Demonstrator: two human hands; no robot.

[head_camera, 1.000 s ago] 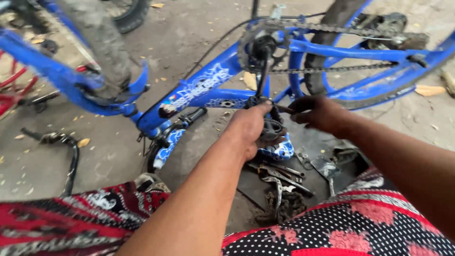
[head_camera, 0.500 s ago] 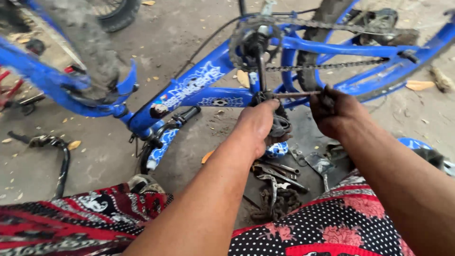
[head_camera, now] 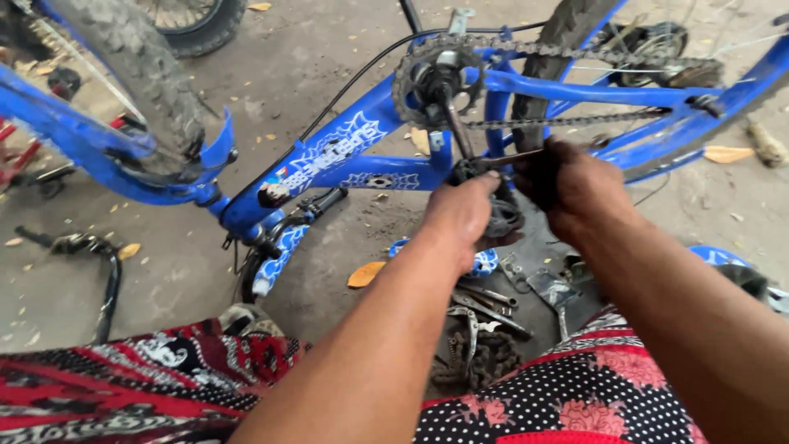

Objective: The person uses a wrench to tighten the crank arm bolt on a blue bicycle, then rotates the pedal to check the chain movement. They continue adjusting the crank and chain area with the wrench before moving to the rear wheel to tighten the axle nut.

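1. Pedal (head_camera: 501, 215), head view: black, at the lower end of the crank arm (head_camera: 456, 131), which hangs down from the chainring (head_camera: 436, 70) of the upturned blue bike frame (head_camera: 345, 156).
2. Left hand (head_camera: 464, 218): closed around the pedal from its left side, fingers wrapped over the block. Firm hold, not open at all.
3. Right hand (head_camera: 575, 189): fisted around a thin metal tool shaft (head_camera: 514, 158). The shaft runs roughly level from the fist leftward to the joint where pedal meets crank. Tool head is hidden by the fingers, so I cannot tell its type.
4. Key relation: pedal sits between both hands, dead centre of frame. Left hand is on it; right hand is just beside, to the pedal's right, touching only the tool. Crank's long axis runs near vertical, tilted slightly; tool's long axis is near horizontal, crossing it at the pedal end.
5. Chain (head_camera: 567, 122) runs right from the chainring to the rear sprocket (head_camera: 657, 49).
6. Ground below the hands: loose spanners (head_camera: 493, 304) and a dark chain heap (head_camera: 477, 362) on concrete, well below the pedal.
7. Front tyre (head_camera: 136, 74) upper left; black bent part (head_camera: 90, 255) lies far left.
8. Patterned red cloth (head_camera: 164, 370) covers the knees, bottom of frame.
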